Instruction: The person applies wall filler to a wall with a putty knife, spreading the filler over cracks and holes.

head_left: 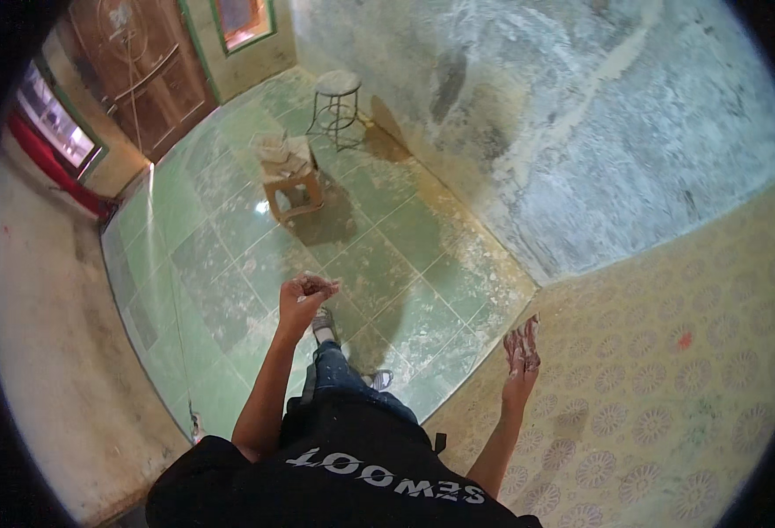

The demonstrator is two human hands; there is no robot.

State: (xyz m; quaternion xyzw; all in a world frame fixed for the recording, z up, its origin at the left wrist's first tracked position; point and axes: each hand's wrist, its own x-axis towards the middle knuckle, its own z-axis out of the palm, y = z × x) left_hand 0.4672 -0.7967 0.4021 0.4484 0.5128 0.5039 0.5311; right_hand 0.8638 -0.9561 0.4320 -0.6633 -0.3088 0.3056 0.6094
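My left hand (pixel 306 297) is held out in front of me above the tiled floor, its fingers bent together and smeared with white. Whether anything small sits between those fingers cannot be made out. On the other side, my right hand (pixel 521 350) is raised beside the patterned wall (pixel 642 378), fingers stretched upward and coated in white paste or powder. No object shows in it. I cannot tell whether its fingertips touch the wall.
Green floor tiles (pixel 414 321) carry white splatter. Ahead stands a small wooden stool (pixel 304 195) with whitish things on top; a round metal-legged stool (pixel 338 84) is behind it. A white-smeared wall (pixel 616 150) rises right. A wooden door (pixel 154 75) and red curtain (pixel 48 158) are far left.
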